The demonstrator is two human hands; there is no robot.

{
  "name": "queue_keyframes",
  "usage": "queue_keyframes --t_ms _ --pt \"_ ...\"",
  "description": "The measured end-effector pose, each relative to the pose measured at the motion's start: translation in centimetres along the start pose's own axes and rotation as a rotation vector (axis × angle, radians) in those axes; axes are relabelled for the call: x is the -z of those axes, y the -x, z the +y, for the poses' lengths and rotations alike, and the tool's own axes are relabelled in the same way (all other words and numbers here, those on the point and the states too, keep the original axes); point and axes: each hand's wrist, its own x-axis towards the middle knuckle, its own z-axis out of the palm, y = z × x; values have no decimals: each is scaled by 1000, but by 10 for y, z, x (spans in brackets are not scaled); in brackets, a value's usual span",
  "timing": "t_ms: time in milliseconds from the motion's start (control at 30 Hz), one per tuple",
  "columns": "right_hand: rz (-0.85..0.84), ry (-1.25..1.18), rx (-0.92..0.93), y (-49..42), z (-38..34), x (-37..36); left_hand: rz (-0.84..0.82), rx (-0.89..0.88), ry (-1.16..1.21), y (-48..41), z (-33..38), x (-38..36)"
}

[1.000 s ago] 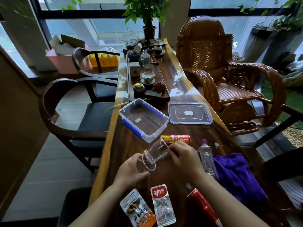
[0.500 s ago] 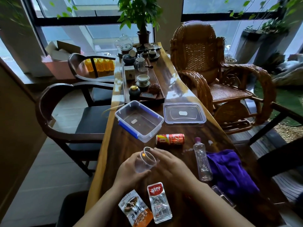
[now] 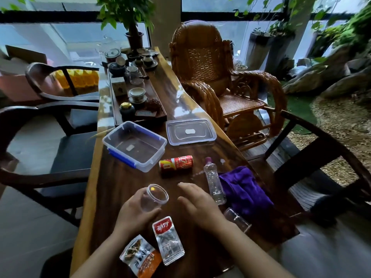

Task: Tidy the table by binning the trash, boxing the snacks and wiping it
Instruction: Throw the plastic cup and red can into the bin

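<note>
While the left hand [image 3: 135, 213] curls around a clear plastic cup [image 3: 153, 200], thumb low on the near side and fingers wrapped behind, the cup sits tilted with its mouth up and toward the camera, raised just over the wooden table [image 3: 112, 183]. Left forearm comes in from the bottom edge, angled up and right. Right hand [image 3: 197, 205] is palm down, fingers spread and loosely extended to the left, gripping nothing, just right of the cup and apart from it; slight motion blur. Right forearm runs to the lower right corner. Near edge, between the arms: two snack packets, a red-topped clear one [image 3: 168, 240] and an orange-and-white one [image 3: 140, 257] to its left, touching or nearly so. Right of the right hand: a second clear cup [image 3: 236, 218] on its side, a clear plastic bottle [image 3: 213, 181] with a purple cap lying flat, a purple cloth [image 3: 245, 191] against the bottle. Beyond the hands, a red can [image 3: 176, 163] on its side. Farther back, an open clear storage box [image 3: 135, 145] with blue latches, its lid [image 3: 190, 132] flat to the right, apart from it. Tea tray [image 3: 138, 93] with teaware behind that. Rattan chair [image 3: 218, 77] on the right side, dark wooden chair [image 3: 40, 141] on the left.
</note>
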Motion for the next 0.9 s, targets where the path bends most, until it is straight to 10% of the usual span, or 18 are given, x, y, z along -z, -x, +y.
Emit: queue_keyframes --t_ms 200,433,900 --pt "463 143 -498 64 73 39 -33 3 -3 5 1 -8" --pt "485 94 -910 116 123 38 -75 -15 13 6 13 -17" --pt "581 -235 -924 117 115 36 -104 -23 -16 13 28 -26"
